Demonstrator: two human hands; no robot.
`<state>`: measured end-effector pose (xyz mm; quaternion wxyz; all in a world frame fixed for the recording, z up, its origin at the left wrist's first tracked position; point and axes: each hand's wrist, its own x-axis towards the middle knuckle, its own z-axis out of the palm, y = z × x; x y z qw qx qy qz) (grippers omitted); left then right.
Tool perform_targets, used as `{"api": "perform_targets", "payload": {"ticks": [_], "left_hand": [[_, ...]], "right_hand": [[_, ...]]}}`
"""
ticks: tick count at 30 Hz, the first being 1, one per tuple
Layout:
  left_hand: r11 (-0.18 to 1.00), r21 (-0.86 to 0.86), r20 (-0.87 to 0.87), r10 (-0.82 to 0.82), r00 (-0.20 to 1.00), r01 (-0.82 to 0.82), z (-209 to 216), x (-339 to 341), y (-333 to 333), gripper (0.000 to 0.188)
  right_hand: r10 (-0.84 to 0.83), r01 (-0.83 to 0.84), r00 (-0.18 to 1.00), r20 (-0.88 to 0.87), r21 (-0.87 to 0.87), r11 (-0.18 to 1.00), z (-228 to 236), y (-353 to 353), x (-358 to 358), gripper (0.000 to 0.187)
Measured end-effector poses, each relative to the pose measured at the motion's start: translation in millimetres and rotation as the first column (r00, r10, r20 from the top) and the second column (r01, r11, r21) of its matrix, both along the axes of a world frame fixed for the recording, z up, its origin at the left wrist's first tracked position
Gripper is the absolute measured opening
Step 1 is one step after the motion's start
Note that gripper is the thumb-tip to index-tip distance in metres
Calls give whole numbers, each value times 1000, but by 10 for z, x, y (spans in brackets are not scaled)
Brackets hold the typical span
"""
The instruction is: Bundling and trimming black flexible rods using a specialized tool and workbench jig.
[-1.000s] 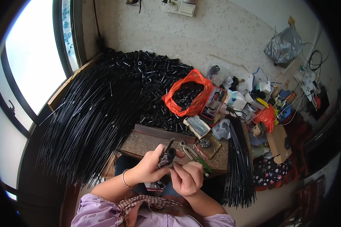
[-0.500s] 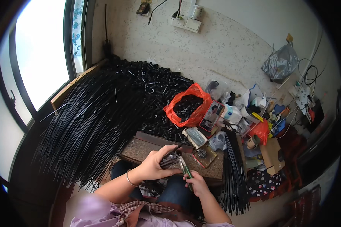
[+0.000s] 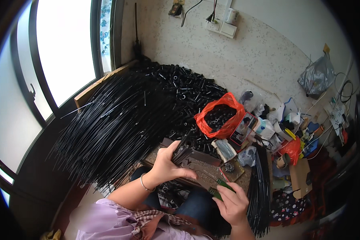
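Observation:
My left hand [image 3: 166, 164] grips a small bunch of short black plastic parts [image 3: 183, 152] above the work board, its thumb held out away from them. To its right, my right hand [image 3: 233, 203] is closed round the green-handled pliers [image 3: 224, 185]. The two handles are spread apart, and the tips point up and left, clear of the bunch; their exact shape is hard to make out. Beneath both hands lies a brown speckled board [image 3: 206, 171]. Long thin black rods [image 3: 116, 124] fill the left side of the table, their ends fanning over its front edge.
Behind lies a heap of black tube pieces [image 3: 192, 86]. A red plastic bag [image 3: 204, 127] holds small dark parts, with a phone [image 3: 243, 128] leaning beside it. More black rods [image 3: 260, 192] hang at the right. Clutter and a cardboard box [image 3: 300, 176] stand further right.
The pliers have come away from the black parts, down and right, and their handles have spread. My left hand has tilted the bunch upward. The whole view has shifted.

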<state>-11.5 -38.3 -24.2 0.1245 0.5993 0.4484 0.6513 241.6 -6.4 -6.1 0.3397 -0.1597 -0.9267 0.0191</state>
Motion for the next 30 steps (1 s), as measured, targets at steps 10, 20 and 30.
{"api": "perform_targets", "payload": {"ticks": [10,20,30], "left_hand": [[955,-75,60,-283,957,287,140,43,-47,72],[878,-151,292,-400,869,455,127,-62,-77,70],[962,-68,102,-257,961,265,144,-96,-68,63]], "right_hand": [[284,-242,851,-441,-810,-533,-603,-160,-168,55],[211,-69,976,-48,-993,93,-340,-173,-113,35],[121,-43,993,-5,-949,312,-297,-191,-181,30]]}}
